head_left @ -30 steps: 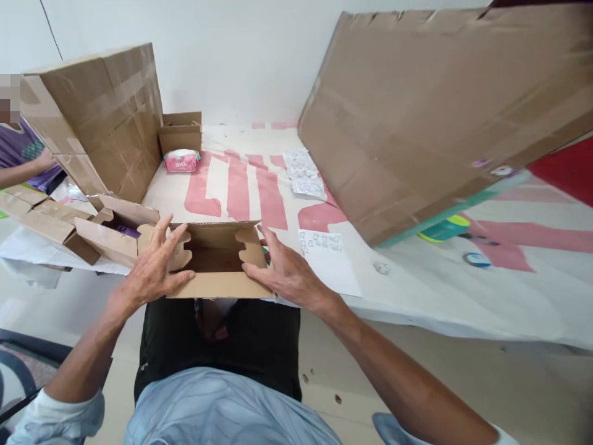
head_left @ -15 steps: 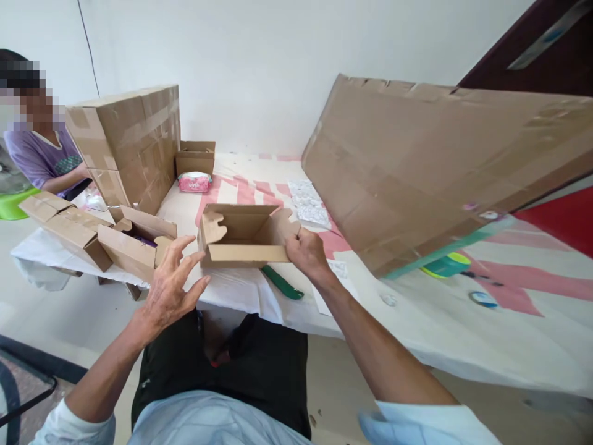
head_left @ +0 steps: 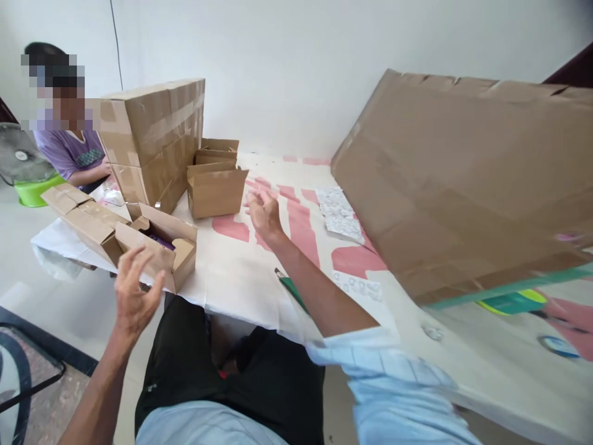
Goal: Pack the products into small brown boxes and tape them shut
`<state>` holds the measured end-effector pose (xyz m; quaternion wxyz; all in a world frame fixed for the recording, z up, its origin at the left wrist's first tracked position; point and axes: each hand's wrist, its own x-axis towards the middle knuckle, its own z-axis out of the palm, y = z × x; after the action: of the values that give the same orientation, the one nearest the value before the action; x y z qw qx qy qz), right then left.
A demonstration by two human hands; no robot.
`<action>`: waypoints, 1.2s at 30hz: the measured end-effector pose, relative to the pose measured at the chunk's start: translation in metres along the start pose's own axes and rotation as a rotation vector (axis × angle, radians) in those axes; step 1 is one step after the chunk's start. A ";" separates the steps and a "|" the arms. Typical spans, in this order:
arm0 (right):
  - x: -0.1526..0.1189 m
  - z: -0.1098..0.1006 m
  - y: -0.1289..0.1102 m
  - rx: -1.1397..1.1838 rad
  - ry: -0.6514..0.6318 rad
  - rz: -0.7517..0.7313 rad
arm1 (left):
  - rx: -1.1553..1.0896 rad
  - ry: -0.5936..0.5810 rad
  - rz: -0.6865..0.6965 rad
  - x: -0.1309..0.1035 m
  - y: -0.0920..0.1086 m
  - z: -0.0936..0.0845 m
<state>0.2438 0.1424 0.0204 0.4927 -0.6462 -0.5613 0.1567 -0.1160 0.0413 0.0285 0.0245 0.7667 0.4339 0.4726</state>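
An open cardboard box (head_left: 217, 193) stands towards the back of the table, beside a tall taped carton (head_left: 160, 139). Just to the right of that box is my right hand (head_left: 265, 215), fingers loosely bent and apart, holding nothing. My left hand (head_left: 135, 293) hovers in front of another open cardboard box (head_left: 160, 244) at the table's near edge, its fingers spread and nothing in them. Something dark purple (head_left: 162, 241) lies inside this near box. A green-handled tool (head_left: 293, 290) lies partly hidden under my right forearm.
A large cardboard sheet (head_left: 463, 185) leans across the right side. Patterned sheets (head_left: 340, 213) lie before it. Closed cardboard boxes (head_left: 88, 213) sit at the left edge. A co-worker in purple (head_left: 69, 148) is behind the tall carton. A tape roll (head_left: 558, 346) lies far right.
My right hand has moved the open box from the front to the back left and let go of it. The pink tissue pack is now hidden. My left hand has drawn back left; the view has turned left.
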 end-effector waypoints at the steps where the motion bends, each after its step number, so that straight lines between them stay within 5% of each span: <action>1: -0.014 0.004 0.000 0.045 -0.011 0.011 | 0.033 0.021 -0.075 0.000 -0.013 -0.002; 7: -0.108 0.030 -0.008 0.342 -0.278 0.044 | -0.055 0.047 -0.523 -0.001 -0.103 0.024; 13: -0.155 0.071 -0.030 0.355 -0.422 0.010 | -0.340 0.086 -0.649 0.013 -0.149 0.051; 18: -0.164 0.070 -0.024 0.408 -0.353 0.013 | -0.415 -0.013 -0.610 0.004 -0.141 0.051; 25: -0.166 -0.003 0.027 0.416 -0.173 0.114 | -0.643 -0.435 -0.444 -0.039 -0.095 0.068; 30: -0.172 -0.037 0.041 0.424 -0.202 0.143 | -0.887 -0.665 -0.305 -0.035 -0.080 0.094; 36: -0.185 -0.040 0.050 0.458 -0.205 0.178 | -0.947 -0.705 -0.278 -0.034 -0.072 0.107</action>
<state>0.2436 -0.0336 -0.0665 0.5509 -0.5455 -0.4991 0.3872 -0.0880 0.1029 -0.0866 0.5667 0.7191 0.2381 0.3241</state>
